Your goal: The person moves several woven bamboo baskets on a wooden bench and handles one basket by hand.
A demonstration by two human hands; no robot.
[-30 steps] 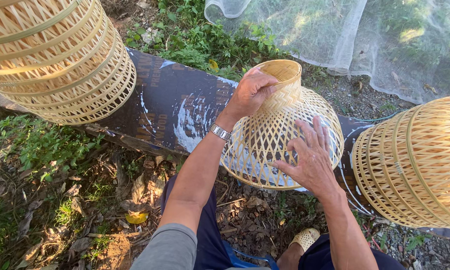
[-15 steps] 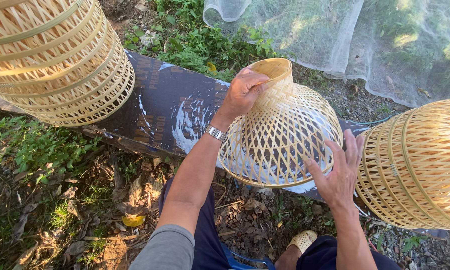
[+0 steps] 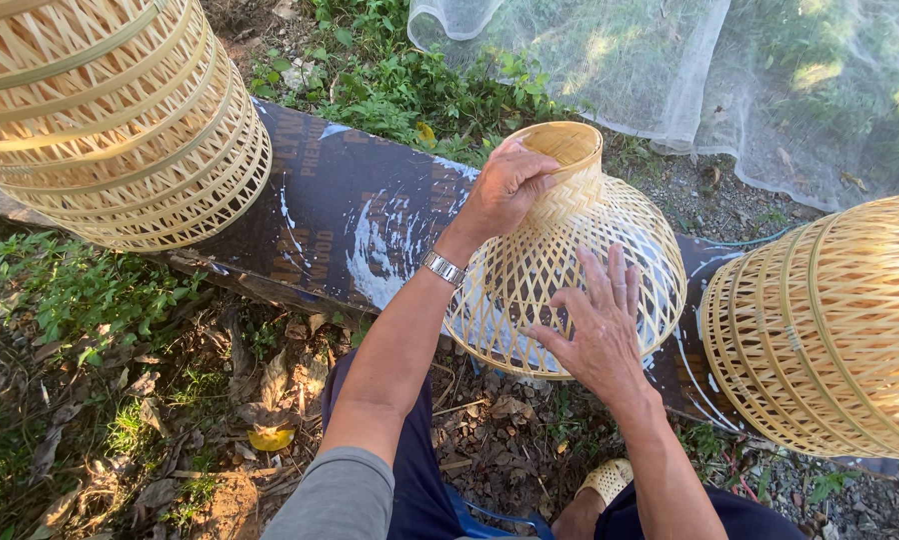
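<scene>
Dark board (image 3: 350, 215), three bamboo baskets (image 3: 570, 270), two hands (image 3: 595, 335)

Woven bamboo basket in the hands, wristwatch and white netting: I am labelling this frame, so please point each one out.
Woven bamboo basket (image 3: 570, 270), head view, on its open-weave side wall.
Wristwatch (image 3: 444, 267), head view, on the metal band at the left wrist.
White netting (image 3: 690, 80), head view, on the sheet spread over the ground.

Bright low sunlight, dappled shadows, sharp focus throughout
</scene>
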